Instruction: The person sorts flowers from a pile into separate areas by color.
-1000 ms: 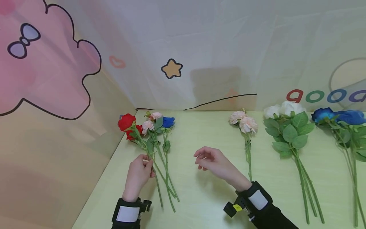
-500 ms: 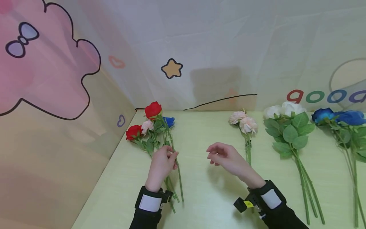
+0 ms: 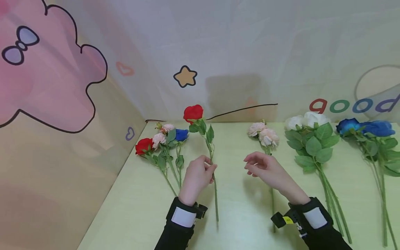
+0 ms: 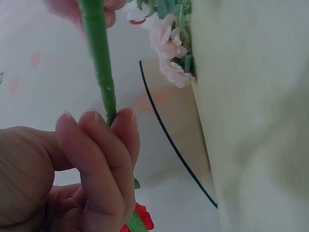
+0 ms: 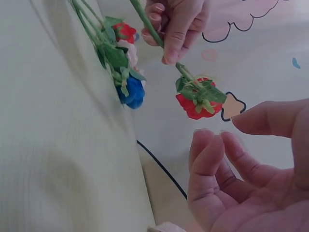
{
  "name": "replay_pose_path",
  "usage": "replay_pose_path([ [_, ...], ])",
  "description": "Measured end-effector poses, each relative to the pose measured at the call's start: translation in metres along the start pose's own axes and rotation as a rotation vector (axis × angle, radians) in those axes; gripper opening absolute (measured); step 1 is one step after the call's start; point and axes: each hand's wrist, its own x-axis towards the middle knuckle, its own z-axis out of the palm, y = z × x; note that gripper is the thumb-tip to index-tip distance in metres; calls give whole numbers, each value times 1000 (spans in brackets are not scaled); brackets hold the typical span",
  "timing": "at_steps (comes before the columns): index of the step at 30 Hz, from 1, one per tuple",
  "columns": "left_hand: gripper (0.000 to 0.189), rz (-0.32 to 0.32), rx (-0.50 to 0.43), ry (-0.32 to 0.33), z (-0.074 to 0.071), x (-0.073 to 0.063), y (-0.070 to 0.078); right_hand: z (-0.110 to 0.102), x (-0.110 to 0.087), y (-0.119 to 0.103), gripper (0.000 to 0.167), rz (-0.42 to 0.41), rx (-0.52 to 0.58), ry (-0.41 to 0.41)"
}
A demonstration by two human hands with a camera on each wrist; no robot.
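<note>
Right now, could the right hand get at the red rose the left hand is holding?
Probably yes. The right hand holds nothing, and in the head view nothing stands between it and the red rose, whose stem the left hand pinches. It would likely just need to reach across.

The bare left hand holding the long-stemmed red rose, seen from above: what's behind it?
Green stems of the lying red, pale pink and blue flowers run behind the left hand and black fabric wristband. Their lower ends are covered.
</note>
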Motion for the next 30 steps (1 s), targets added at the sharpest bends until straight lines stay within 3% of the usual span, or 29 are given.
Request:
replay_pose_path([
  [9,13,-5,149,-71,18,4,-6,-9,-2,4,25,13,-17,34],
  [17,14,10,240,-81,29,13,-14,-12,-1,3,25,11,-18,28],
  [30,37,-1,412,-88,42,25,-16,-12,1,5,27,31,-44,22],
])
